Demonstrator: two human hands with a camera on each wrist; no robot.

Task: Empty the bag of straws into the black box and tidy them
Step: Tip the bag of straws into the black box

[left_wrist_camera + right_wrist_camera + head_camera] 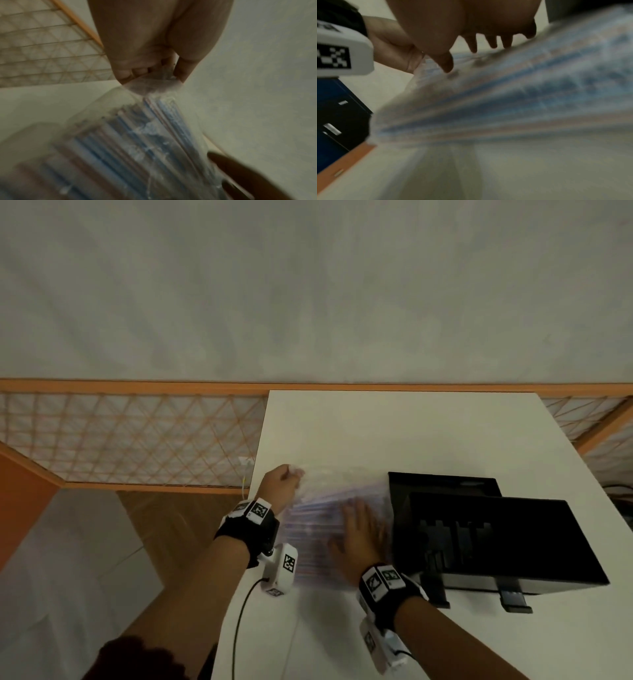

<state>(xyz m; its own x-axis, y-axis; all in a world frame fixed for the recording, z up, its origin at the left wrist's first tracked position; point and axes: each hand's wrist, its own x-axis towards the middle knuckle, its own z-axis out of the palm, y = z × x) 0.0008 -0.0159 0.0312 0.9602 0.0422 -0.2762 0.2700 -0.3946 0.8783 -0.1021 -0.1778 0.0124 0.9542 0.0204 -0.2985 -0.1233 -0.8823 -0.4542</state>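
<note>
A clear plastic bag of straws (318, 529) lies on the white table (394, 429), its blue and pink straws (137, 148) showing through the film. My left hand (282, 482) pinches the bag's far left end (150, 86) in a fist. Flat on the bag's right part rests my right hand (359, 529), fingers straight and spread, fingertips (474, 50) touching the film. The black box (496, 539) stands just right of the bag with its lid up; the bag's right end touches it.
An orange-framed lattice rail (130, 436) runs behind and left of the table. The table's left edge (253, 474) is close to my left hand. A cable (239, 618) hangs from my left wrist camera. The table's far half holds nothing.
</note>
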